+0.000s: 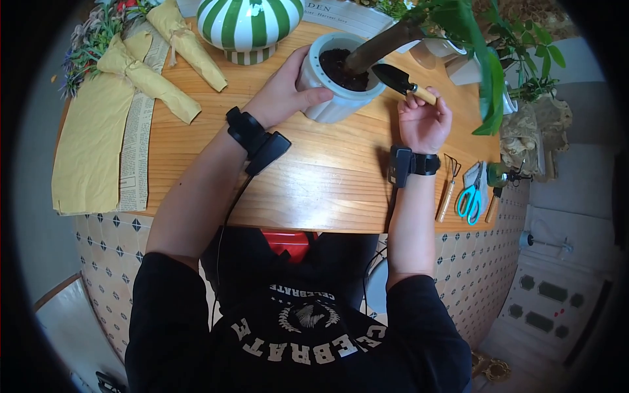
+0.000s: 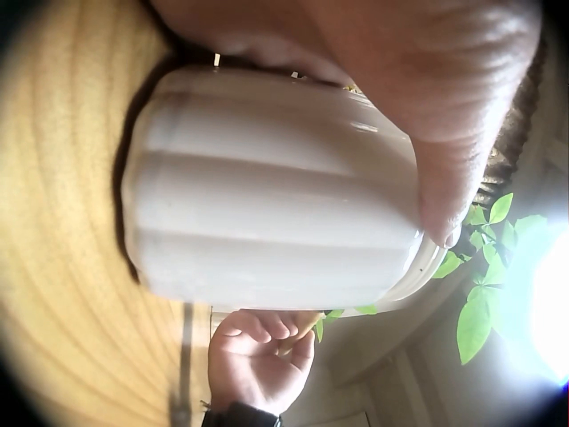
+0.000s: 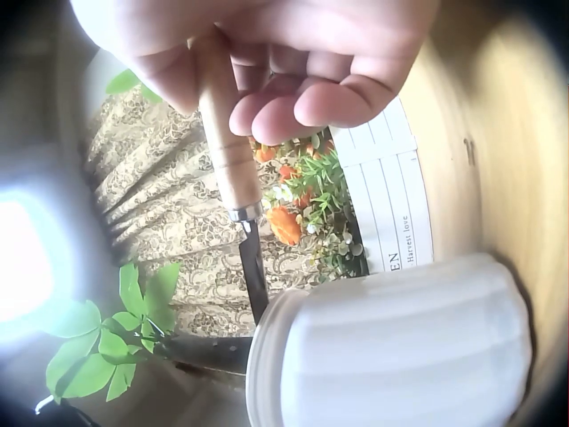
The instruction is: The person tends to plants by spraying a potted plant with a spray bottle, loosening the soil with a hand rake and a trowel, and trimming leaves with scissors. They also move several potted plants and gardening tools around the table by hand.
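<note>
While the left hand clasps the white pot top-centre, the right hand pinches the trowel: likely working soil, next needing steady bracing.

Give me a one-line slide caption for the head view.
At a wooden table, the left hand grips a white plant pot while the right hand holds a trowel at its rim.

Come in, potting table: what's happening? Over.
Left hand gripping white pot. Right hand holding trowel, blade at rim. Thick stem leans close to blade; possible obstruction.
</note>
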Demonstrator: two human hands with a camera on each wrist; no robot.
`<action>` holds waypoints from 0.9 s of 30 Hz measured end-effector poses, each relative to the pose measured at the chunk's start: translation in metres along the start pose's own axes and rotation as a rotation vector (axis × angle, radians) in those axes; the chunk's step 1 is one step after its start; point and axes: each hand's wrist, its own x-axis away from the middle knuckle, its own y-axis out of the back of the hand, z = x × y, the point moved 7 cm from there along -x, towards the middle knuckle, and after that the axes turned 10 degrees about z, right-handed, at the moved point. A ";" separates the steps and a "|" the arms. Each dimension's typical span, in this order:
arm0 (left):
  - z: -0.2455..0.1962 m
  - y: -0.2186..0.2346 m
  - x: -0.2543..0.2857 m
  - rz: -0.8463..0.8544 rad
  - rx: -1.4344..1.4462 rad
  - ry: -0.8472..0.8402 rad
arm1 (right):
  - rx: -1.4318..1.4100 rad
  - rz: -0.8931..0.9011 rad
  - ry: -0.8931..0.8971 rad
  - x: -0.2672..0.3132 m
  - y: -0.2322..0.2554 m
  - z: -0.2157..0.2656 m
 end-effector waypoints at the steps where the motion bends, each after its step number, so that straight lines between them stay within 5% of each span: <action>1: -0.001 0.000 0.000 0.001 -0.016 -0.006 | 0.002 0.018 0.000 0.000 0.000 0.000; 27: 0.003 0.003 -0.002 -0.004 -0.061 -0.029 | 0.041 0.113 -0.062 -0.001 -0.005 -0.006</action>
